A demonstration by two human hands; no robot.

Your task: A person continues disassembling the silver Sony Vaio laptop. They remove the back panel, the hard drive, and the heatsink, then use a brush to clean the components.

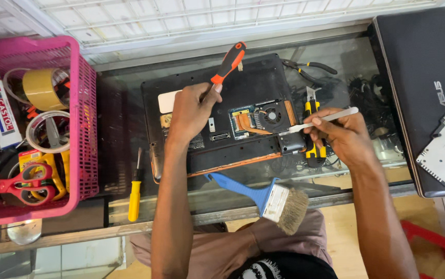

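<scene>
While the left hand (190, 111) grips one orange-handled screwdriver (226, 66), the right hand (339, 133) pinches one metal pry tool (321, 120) over one opened laptop (222, 113).

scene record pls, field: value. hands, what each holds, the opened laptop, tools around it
left hand: grips an orange-and-black screwdriver, tip down on the laptop's underside
right hand: holds a thin flat metal pry tool, tip at the laptop's right edge
laptop: black, bottom up on a glass counter, panel off, fan and copper heat pipe exposed
near edge: blue-handled brush, yellow screwdriver
right of laptop: yellow utility knife, pliers, second closed laptop
left: pink basket with tape rolls, red scissors
</scene>
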